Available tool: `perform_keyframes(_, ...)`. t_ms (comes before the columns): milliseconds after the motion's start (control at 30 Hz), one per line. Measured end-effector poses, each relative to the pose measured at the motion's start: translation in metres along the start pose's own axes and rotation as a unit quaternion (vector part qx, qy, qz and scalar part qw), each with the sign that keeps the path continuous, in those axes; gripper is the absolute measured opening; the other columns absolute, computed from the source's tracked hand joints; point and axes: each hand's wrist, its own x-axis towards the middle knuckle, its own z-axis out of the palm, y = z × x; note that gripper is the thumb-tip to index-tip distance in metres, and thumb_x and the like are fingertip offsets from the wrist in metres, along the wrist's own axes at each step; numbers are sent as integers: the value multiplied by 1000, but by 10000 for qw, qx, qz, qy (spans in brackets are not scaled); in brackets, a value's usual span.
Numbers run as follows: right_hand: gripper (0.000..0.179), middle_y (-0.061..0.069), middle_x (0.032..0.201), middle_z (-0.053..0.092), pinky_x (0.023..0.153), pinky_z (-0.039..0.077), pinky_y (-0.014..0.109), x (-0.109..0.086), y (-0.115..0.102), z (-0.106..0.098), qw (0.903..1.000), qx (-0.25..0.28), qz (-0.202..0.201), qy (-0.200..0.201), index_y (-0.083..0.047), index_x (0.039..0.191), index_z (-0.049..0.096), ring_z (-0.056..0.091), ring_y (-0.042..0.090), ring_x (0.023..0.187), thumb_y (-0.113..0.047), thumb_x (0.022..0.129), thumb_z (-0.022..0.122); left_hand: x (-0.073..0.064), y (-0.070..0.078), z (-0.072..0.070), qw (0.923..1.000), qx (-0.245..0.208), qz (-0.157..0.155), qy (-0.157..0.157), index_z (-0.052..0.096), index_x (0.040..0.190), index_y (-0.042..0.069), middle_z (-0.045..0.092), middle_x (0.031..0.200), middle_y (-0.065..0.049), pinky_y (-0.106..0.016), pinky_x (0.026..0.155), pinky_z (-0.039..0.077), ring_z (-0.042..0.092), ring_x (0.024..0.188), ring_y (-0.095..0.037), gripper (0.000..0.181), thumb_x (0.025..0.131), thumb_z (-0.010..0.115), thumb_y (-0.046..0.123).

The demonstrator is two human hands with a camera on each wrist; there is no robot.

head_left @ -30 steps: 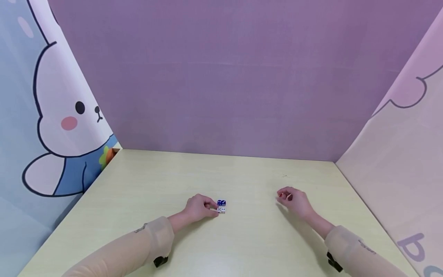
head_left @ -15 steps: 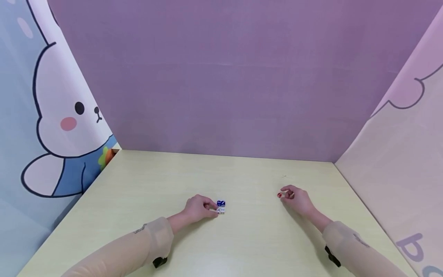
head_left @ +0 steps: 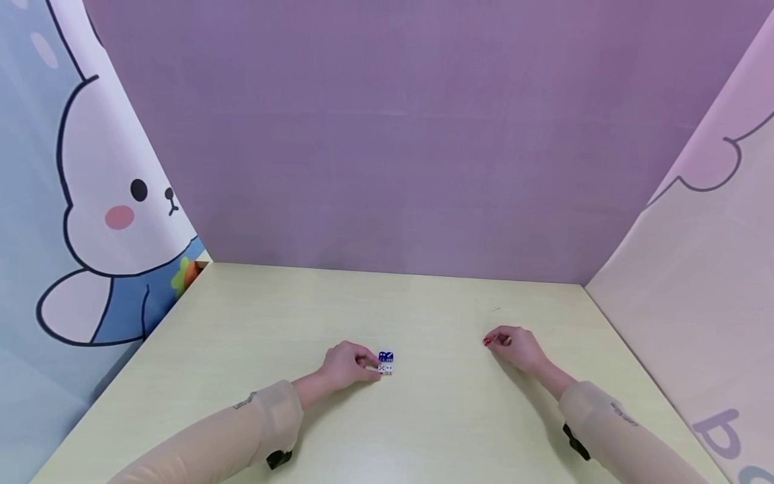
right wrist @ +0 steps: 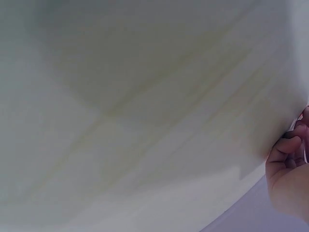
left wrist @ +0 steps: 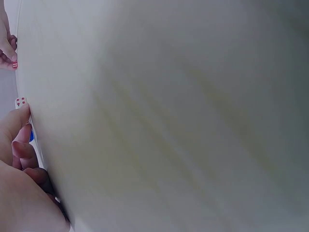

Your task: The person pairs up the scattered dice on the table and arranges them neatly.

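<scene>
While left hand (head_left: 346, 364) grips white dice (head_left: 385, 369) | right hand (head_left: 517, 347), looser earlier, pinches red die (head_left: 486, 342)

The place is screened off like a small booth around a pale tabletop (head_left: 423, 430). A plain purple backdrop (head_left: 387, 148) rises behind the far edge, a blue-and-white cartoon-rabbit curtain (head_left: 121, 242) with a printed carrot (head_left: 191, 273) covers the left, and a pink-and-cream printed curtain (head_left: 707, 282) the right. What room surrounds it cannot be told.
</scene>
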Motion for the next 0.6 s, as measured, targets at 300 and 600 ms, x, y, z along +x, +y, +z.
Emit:
perform_keyframes(300,8,-4,78,64,61,42,22,0,-5,7,9998,138,114,-114,-13,91,72,53,9,68,-12,84,70,0,-2,1,10000,-2,27,6,74,84,22,54,59,9,-35,77,35,46,55,-8,17,71,82,27)
perform_keyframes(600,7,-6,73,59,64,39,22,-4,-22,20,9991,260,15,-325,-15,89,72,49,8,65,-12,83,71,1,-3,1,10000,44,35,41,74,83,23,54,58,10,-49,91,35,47,55,-8,17,70,83,28)
